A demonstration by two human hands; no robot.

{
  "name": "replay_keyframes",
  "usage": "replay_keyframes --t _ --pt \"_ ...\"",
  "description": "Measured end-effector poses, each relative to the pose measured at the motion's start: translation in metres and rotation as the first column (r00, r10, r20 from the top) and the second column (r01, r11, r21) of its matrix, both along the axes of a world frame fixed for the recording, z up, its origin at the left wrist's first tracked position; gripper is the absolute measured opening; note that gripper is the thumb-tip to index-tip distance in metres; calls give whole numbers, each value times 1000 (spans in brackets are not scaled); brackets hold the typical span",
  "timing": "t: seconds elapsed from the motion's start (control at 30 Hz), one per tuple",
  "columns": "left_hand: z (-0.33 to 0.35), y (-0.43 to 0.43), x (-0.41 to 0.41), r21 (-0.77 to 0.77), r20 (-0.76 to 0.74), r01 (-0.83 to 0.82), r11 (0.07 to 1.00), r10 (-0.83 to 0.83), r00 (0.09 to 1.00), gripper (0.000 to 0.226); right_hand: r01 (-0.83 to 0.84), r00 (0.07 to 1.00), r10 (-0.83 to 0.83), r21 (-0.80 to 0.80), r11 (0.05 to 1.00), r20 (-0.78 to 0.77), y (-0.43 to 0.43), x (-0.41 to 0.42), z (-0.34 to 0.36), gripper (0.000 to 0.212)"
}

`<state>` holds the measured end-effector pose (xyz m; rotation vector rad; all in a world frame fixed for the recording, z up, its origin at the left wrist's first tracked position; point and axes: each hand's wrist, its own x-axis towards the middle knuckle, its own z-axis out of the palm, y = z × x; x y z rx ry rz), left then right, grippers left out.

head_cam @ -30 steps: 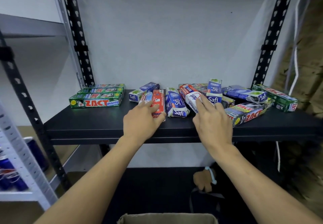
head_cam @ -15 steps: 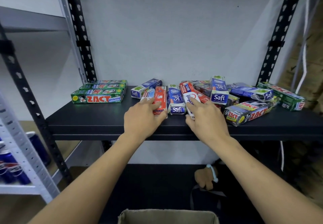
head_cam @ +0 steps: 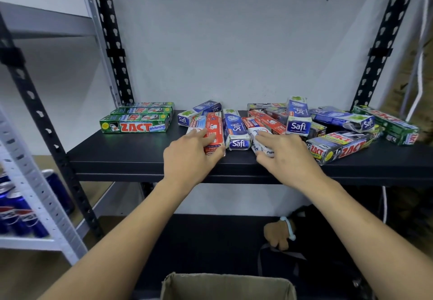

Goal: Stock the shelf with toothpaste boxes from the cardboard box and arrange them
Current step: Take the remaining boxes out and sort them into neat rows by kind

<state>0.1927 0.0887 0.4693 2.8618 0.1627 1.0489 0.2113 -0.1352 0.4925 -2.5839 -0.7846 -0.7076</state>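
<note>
Head view: the arranging step seems in hand. On the black shelf (head_cam: 131, 156), the left hand (head_cam: 189, 156) lies flat-fingered on a red toothpaste box (head_cam: 215, 129); the right hand (head_cam: 288, 156) presses open on a white Pepsodent box (head_cam: 259, 141). Next probably calls for squaring both against the Safi box (head_cam: 236, 133).

One wide-angle camera on the person's head faces forward and slightly down, near the black shelf (head_cam: 117, 151) that crosses the middle of the frame. The cardboard box (head_cam: 210, 285) shows its rim at bottom centre.
</note>
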Motion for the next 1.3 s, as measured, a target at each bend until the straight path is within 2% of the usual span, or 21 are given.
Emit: replay_keyframes --t 0.13,0.23,0.37,0.47,0.6,0.8,0.87,1.0,1.1,1.2,1.3 --pt "-3 2 4 -2 15 54 999 -54 998 56 5 1000 -6 -72 997 -12 10 13 1 26" --pt "-3 3 9 7 3 79 997 -79 997 56 59 998 -60 -113 992 -5 21 22 1 32" --pt "1 5 11 13 -6 121 993 -121 993 54 147 982 -125 -153 977 143 18 15 1 32" --pt "4 4 9 72 -48 100 992 -97 994 58 106 966 -81 -90 990 244 2 5 4 26" --pt "8 -19 14 147 68 106 984 -117 991 57 158 935 -184 107 982 304 -35 4 12 24" --pt "24 -109 33 161 178 406 899 -431 884 57 311 919 -377 381 871 112 -118 28 23 25" --pt "32 -133 44 73 149 482 873 -487 861 61 429 876 -480 370 824 52 -150 41 21 31" --pt "36 -157 75 -104 38 564 819 -563 825 59 665 741 -666 226 712 -85 -204 66 11 53" --pt "29 -163 87 -105 -17 576 810 -581 814 55 696 718 -660 216 685 -219 -232 84 4 66" --pt "24 -161 89 -121 -34 578 807 -586 810 54 671 736 -595 234 703 -323 -249 97 -2 81" --pt "24 -159 88 -137 -40 573 808 -582 812 52 671 729 -578 218 709 -367 -257 107 -8 81"
